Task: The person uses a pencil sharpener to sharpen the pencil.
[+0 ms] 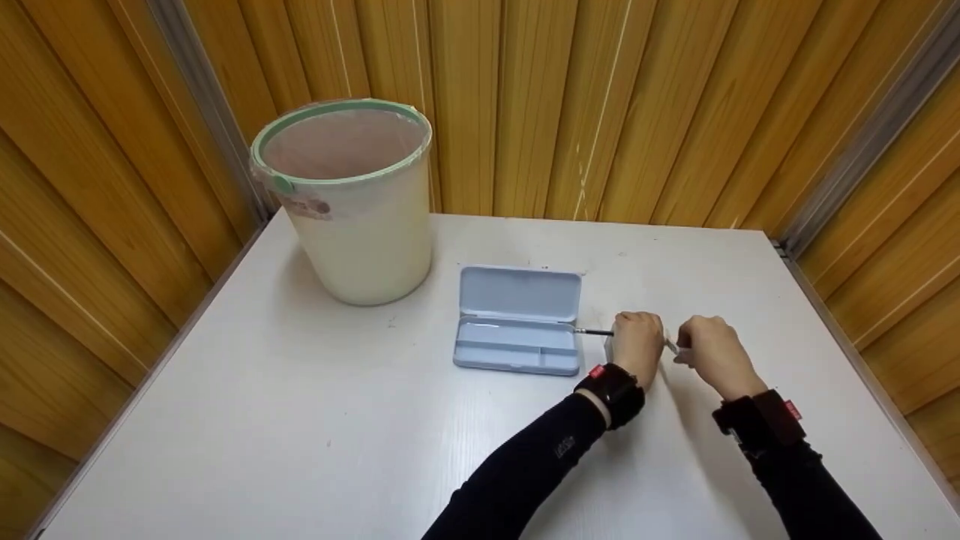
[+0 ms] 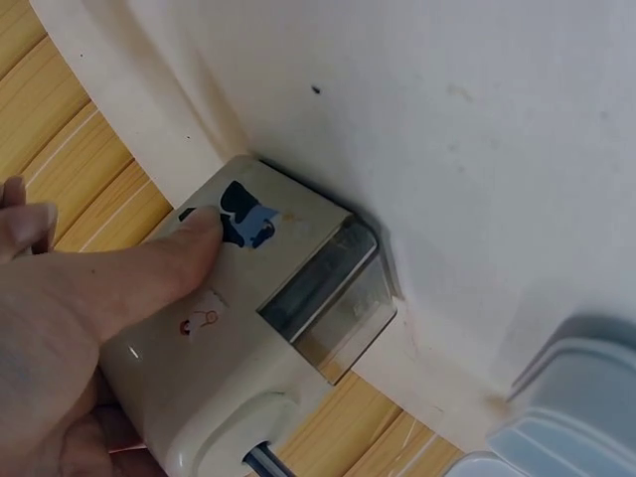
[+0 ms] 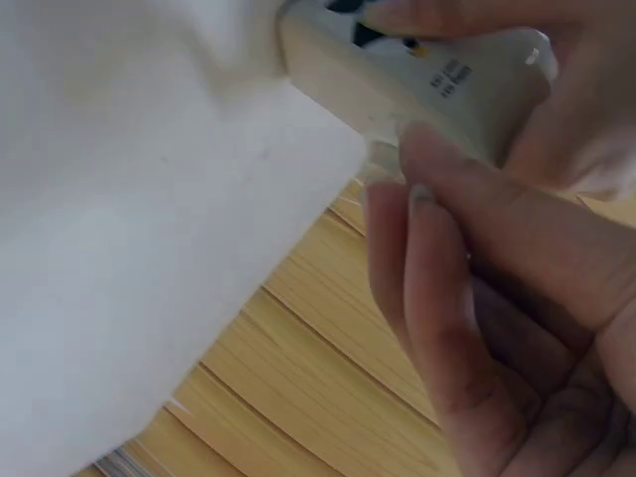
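Note:
A cream pencil sharpener [image 2: 234,348] with penguin stickers and a clear shavings window is gripped by my left hand [image 1: 637,345]. In the left wrist view the thumb lies along its stickered face. A dark pencil [image 1: 596,331] sticks out of the sharpener's hole, pointing toward the pencil case. On the opposite side, my right hand [image 1: 716,356] pinches the small crank handle [image 3: 384,159] between thumb and fingers. Most of the sharpener is hidden behind the left hand in the head view. The light blue pencil case [image 1: 519,294] lies open to the left of the hands.
A tall cream bin [image 1: 360,240] with a green rim and a plastic liner stands at the back left of the white table [image 1: 262,420]. Wood-patterned panels [image 1: 540,112] enclose the table at the back and sides.

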Motion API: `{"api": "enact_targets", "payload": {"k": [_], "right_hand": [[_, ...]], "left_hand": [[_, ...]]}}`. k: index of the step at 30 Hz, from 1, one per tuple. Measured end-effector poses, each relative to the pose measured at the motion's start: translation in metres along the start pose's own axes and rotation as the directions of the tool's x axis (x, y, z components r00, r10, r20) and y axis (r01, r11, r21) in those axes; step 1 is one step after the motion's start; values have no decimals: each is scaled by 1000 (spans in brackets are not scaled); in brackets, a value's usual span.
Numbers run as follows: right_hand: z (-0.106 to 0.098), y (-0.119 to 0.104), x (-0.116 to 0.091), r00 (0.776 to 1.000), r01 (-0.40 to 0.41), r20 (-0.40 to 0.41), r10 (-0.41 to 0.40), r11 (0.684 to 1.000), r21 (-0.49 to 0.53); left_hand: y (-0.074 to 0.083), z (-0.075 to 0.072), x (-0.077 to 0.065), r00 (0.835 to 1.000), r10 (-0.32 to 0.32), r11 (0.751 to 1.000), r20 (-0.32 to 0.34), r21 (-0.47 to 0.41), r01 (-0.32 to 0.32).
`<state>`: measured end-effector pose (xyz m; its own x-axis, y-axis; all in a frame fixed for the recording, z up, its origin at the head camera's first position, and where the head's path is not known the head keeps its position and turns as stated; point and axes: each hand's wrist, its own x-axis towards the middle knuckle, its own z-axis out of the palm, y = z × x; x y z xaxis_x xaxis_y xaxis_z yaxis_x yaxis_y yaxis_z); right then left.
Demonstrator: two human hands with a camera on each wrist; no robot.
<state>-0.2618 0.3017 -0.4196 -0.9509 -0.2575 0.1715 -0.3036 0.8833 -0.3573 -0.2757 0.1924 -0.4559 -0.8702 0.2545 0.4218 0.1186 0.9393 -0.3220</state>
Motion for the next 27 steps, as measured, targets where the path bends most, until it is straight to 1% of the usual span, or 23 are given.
{"api": "enact_targets", "payload": {"k": [4,12,18,27], "right_hand": [[-6,-5,8,998,4,-67,-8,999,-55],[-8,-4,19,990,28,-138,-36,998,-56],[-7,-2,25,985,41,-167,-52,997,-64],[-5,2,33,984,36,-170,-48,997,-73]], "left_hand": [[-1,0,0,999,-21,1000,-35,-1,21],[-2,-2,-1,1000,-6,1000,-18,5,6],[0,0,-1,999,-16,1000,-32,11,16],[-2,0,-2,999,30,999,-14,36,-30]]}}
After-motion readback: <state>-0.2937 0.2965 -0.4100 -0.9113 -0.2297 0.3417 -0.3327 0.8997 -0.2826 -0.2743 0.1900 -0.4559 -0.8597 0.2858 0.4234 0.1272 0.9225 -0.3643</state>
